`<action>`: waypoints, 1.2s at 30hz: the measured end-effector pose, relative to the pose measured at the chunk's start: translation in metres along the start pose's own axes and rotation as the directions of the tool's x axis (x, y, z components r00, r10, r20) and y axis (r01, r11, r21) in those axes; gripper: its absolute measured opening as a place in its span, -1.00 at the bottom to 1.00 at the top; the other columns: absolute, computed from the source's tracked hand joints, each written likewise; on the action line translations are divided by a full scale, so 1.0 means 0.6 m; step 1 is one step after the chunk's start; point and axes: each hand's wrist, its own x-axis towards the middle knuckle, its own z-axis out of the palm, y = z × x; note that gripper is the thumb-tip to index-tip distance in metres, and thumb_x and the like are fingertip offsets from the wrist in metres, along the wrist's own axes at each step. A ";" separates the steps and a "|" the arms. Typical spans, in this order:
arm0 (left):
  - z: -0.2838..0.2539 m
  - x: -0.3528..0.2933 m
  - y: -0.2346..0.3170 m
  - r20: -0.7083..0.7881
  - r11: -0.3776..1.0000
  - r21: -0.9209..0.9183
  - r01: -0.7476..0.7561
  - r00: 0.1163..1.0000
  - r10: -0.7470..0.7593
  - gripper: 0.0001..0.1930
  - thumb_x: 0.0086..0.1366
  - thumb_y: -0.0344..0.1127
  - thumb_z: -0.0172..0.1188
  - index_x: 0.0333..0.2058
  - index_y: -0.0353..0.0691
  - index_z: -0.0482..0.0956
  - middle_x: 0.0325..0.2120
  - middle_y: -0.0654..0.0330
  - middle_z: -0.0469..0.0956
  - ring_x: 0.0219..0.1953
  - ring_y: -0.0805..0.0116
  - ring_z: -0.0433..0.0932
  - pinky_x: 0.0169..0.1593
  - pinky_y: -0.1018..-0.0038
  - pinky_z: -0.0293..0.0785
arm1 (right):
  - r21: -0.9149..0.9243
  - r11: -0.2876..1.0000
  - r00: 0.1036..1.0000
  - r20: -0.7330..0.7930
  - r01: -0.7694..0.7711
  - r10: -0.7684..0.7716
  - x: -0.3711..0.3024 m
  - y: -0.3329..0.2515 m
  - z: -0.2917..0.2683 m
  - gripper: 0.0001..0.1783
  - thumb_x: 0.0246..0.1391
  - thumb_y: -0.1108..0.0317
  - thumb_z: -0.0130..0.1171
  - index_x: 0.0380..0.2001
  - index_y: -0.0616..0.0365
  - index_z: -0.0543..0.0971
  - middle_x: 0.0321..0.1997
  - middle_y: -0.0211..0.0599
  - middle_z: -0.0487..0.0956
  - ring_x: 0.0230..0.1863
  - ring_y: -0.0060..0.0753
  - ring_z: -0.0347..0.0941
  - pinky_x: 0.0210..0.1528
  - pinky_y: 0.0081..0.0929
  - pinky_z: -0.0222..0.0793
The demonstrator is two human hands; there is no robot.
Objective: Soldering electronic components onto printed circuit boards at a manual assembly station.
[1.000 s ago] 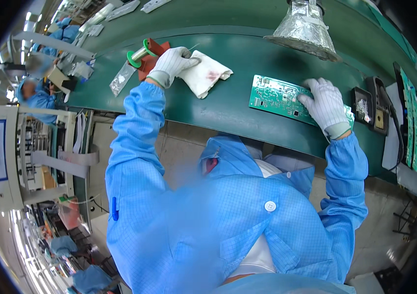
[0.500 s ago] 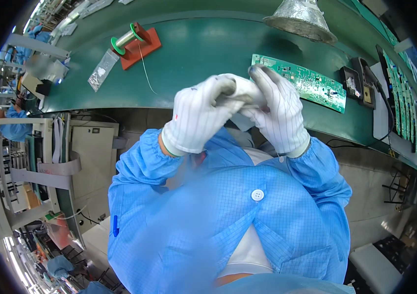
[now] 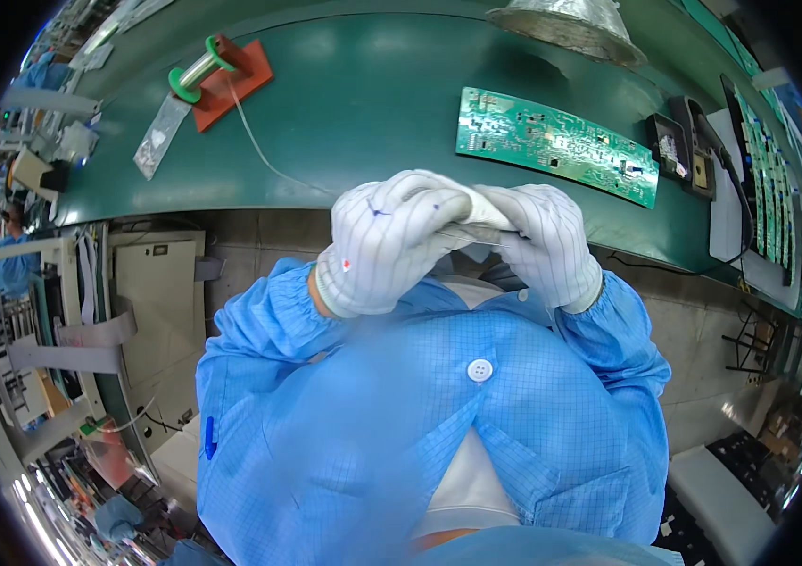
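Note:
My left hand [image 3: 391, 241], in a white striped glove with a small red mark, is closed, its fingers curled toward the other hand. My right hand [image 3: 549, 241], gloved the same way, is also closed, its fingers meeting the left fingertips. The two hands are together in front of my chest, by the bench's near edge. Folded white material shows where they meet; what is between the fingers is hidden. A thin solder wire [image 3: 255, 146] runs from a green-ended spool [image 3: 201, 72] toward the left glove; I cannot tell whether it is held.
The spool sits on a red stand [image 3: 248, 83], next to a clear plastic bag [image 3: 161, 137]. A green circuit board [image 3: 556, 141] lies on the green bench [image 3: 354, 104]. To the right are a black parts box [image 3: 669, 151] and upright boards [image 3: 767, 184]; a foil-covered cone [image 3: 570, 28] is at the back.
Both hands have come lower and closer together, the right fingers folding down against the left. The spool, bag and board have shifted slightly left in view; the wire now extends to the left glove.

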 end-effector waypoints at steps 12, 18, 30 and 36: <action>-0.005 0.039 -0.119 0.015 0.940 0.020 0.340 0.940 -0.341 -0.71 -0.07 -0.29 0.38 -0.30 -0.16 0.67 -0.46 0.12 0.60 -0.38 0.28 0.62 -0.26 0.43 0.56 | -0.389 0.914 0.991 0.013 -0.115 0.130 0.074 0.131 -0.057 -0.64 0.05 0.02 0.18 -0.26 0.07 0.60 -0.35 -0.15 0.57 -0.29 -0.11 0.51 -0.26 -0.16 0.42; -0.005 0.094 -0.196 -0.413 0.838 0.331 0.434 0.865 -0.284 -0.76 0.05 -0.29 0.41 -0.29 -0.17 0.63 -0.48 0.14 0.60 -0.48 0.26 0.60 -0.35 0.46 0.52 | -0.408 0.869 0.912 0.172 -0.279 0.373 0.059 0.208 -0.070 -0.68 -0.03 0.07 0.27 -0.38 0.08 0.56 -0.41 -0.26 0.54 -0.38 -0.10 0.47 -0.29 -0.25 0.38; 0.085 0.081 -0.195 0.317 0.985 0.063 0.162 0.932 -0.174 -0.77 0.08 -0.31 0.35 -0.26 -0.16 0.61 -0.40 0.17 0.61 -0.44 0.24 0.59 -0.33 0.45 0.51 | -0.522 0.848 0.994 -0.002 0.093 -0.110 0.004 0.122 -0.083 -0.61 -0.29 0.23 0.44 -0.31 0.00 0.57 -0.36 -0.42 0.56 -0.39 -0.37 0.49 -0.37 -0.41 0.38; 0.092 0.086 -0.179 0.287 0.959 -0.107 0.262 0.932 -0.223 -0.69 0.11 -0.30 0.35 -0.17 -0.20 0.56 -0.40 0.15 0.59 -0.44 0.33 0.57 -0.34 0.46 0.48 | -0.549 0.823 0.986 0.011 0.145 -0.166 -0.013 0.123 -0.081 -0.55 -0.34 0.25 0.46 -0.25 -0.03 0.58 -0.30 -0.40 0.57 -0.34 -0.35 0.51 -0.32 -0.40 0.41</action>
